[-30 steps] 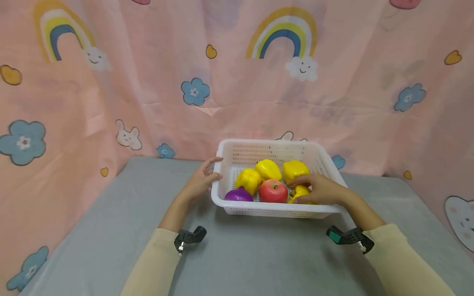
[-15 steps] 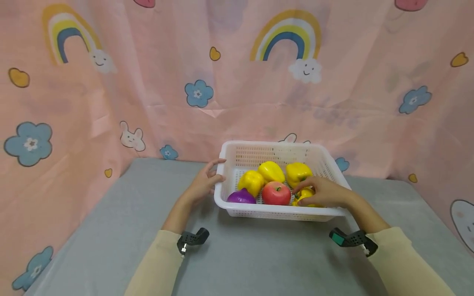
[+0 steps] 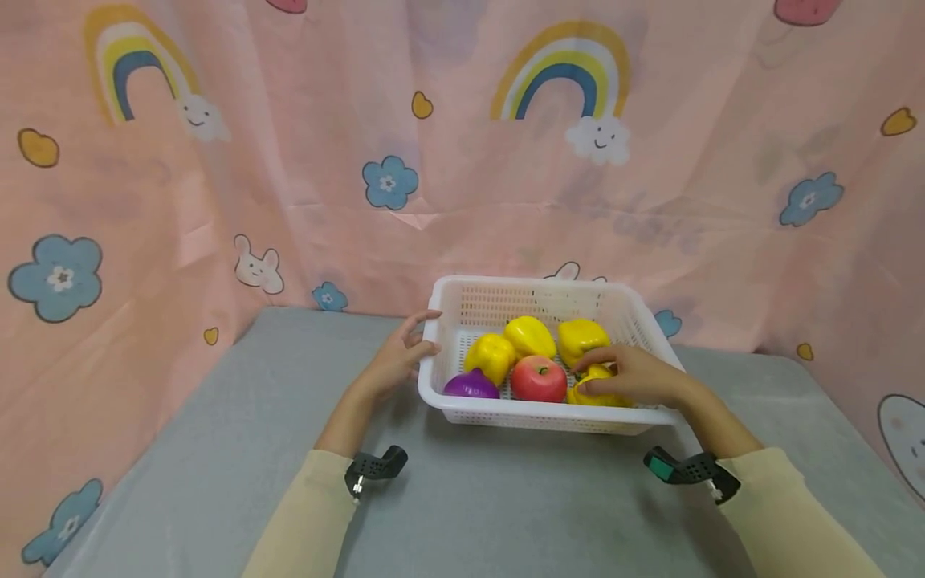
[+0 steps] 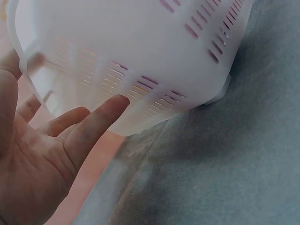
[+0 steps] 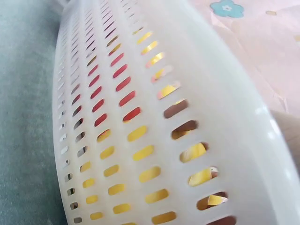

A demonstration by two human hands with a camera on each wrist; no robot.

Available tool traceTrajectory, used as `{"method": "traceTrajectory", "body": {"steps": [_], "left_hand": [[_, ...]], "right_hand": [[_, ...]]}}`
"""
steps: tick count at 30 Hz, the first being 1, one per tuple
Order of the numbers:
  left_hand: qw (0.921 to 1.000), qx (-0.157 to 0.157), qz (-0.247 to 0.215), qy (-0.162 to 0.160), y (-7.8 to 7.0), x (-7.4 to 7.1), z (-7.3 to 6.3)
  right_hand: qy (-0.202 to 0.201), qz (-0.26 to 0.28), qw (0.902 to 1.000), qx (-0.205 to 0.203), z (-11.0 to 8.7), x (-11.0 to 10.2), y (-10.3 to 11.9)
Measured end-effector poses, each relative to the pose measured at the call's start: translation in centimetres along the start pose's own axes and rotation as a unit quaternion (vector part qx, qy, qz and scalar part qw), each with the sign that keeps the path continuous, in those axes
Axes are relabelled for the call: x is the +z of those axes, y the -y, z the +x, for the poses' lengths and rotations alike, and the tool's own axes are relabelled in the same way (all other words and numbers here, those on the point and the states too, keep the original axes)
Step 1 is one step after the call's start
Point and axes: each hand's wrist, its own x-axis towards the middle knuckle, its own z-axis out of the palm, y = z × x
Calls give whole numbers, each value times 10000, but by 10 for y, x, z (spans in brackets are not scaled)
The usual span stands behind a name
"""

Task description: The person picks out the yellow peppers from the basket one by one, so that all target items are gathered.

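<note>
A white plastic basket [image 3: 535, 411] with slotted walls stands on the table. My left hand [image 3: 393, 353] holds its left rim; in the left wrist view, some fingers [image 4: 96, 124] of that hand lie along the outer wall. Inside the basket, my right hand [image 3: 636, 376] grips a yellow bell pepper [image 3: 600, 387] at the front right. Left of that pepper sits a red apple [image 3: 538, 379], then a purple onion [image 3: 471, 384] in the front left corner. Three more yellow bell peppers [image 3: 530, 335] lie behind them. The right wrist view shows the basket's slotted wall, with the right fingers largely hidden.
The grey table [image 3: 506, 498] extends in front and to both sides of the basket. Close behind the basket hangs a pink curtain [image 3: 470, 225] printed with rainbows and flowers. A dark wrist mount [image 3: 376, 466] sits on each forearm.
The front-right bell pepper has turned slightly under my right hand, and more of it shows. The head view has shifted a little. My left hand stays on the rim.
</note>
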Motion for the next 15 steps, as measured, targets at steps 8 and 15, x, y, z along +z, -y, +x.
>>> {"method": "traceTrajectory", "body": {"steps": [8,15], "left_hand": [[9999,-75,-17,-79,-1,1,-1],[9999,-124,-33,-78,-2,1,-1]], "right_hand": [[190,587,9980,169,1,-1,-1],[177,378,9989,221,2,-1,-2]]}}
